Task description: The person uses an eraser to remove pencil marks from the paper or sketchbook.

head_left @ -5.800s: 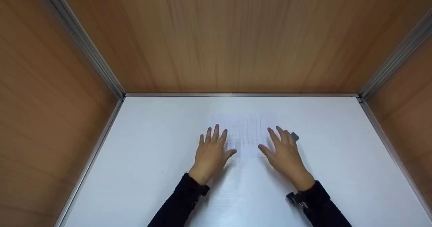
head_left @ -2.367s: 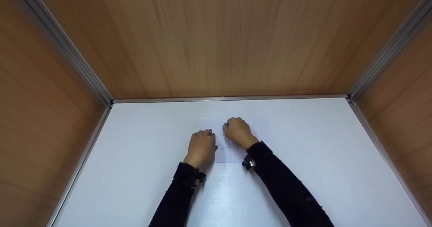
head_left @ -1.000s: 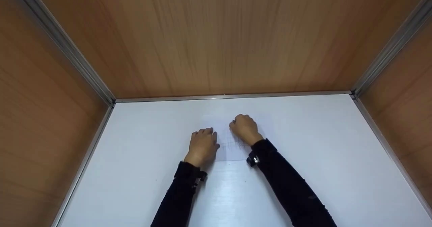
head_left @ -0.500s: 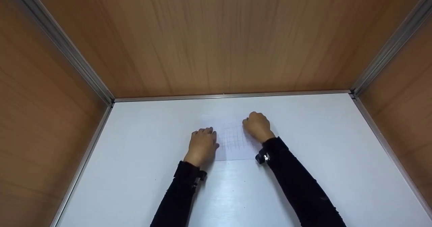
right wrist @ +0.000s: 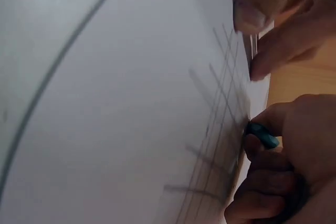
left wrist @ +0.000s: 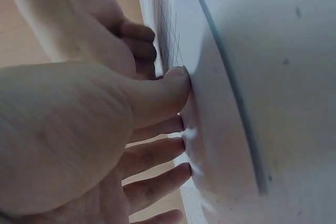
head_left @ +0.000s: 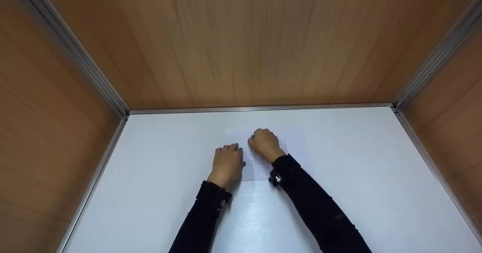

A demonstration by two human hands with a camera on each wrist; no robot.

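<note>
While both hands lie on the white table [head_left: 357, 177], a sheet of paper [head_left: 260, 172] with a faint pencil grid rests flat near the middle of it, a little closer to the back wall than to the person. The left hand [head_left: 227, 163] rests on the left edge of the paper with the fingers [left wrist: 157, 156] close together and slightly bent, and the thumb [left wrist: 157, 95] presses its tip on the surface (the left wrist view shows this quite clearly). The right hand [head_left: 264, 144] is over the upper part of the sheet, just beside the left one, and its fingers are curled tightly around a small teal eraser [right wrist: 262, 135], which it pinches so that only a short end shows. This end touches the paper on the grid lines [right wrist: 220, 129], which look grey and smudged there. Both arms wear black sleeves [head_left: 320, 219], and a dark strap sits on each wrist. Brown wooden panels [head_left: 244, 38] with metal edge strips [head_left: 260, 108] stand around the table on three sides.
</note>
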